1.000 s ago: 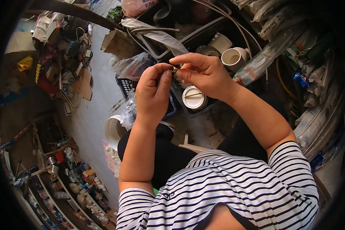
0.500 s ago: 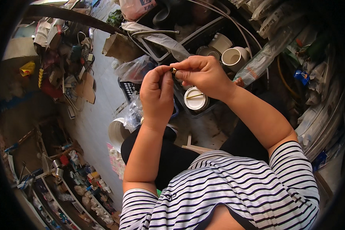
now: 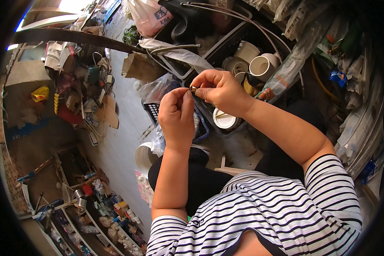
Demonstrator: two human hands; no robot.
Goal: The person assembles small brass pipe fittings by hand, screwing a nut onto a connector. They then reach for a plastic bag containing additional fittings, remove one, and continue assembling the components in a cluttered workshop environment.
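Observation:
A small brass-coloured fitting (image 3: 193, 89), ring-like at its visible end, sits between the fingertips of both hands. My right hand (image 3: 222, 90) pinches it between thumb and forefinger. From the other side, my left hand (image 3: 176, 112) holds it with thumb and curled forefinger; the part inside those fingers is hidden. Just below my right hand is a round white lid or tub (image 3: 225, 121) with a thin brass-coloured rod (image 3: 219, 114) lying across it. Beyond that hand, white plastic cups or pipe pieces (image 3: 260, 68) lie in a dark crate (image 3: 226, 36).
Clear plastic bags (image 3: 160, 87) and a cardboard box (image 3: 143, 66) lie beyond my left hand. Flexible hoses (image 3: 175, 48) cross the crate. Long wrapped tubes (image 3: 354, 136) line the right side. At lower left are shelves (image 3: 89, 224) of small goods; a white bucket (image 3: 146, 158) stands nearby.
The view has shifted, moving the surroundings right and down in the picture. Both hands stay together on the fitting, whose ring-like end now shows more plainly.

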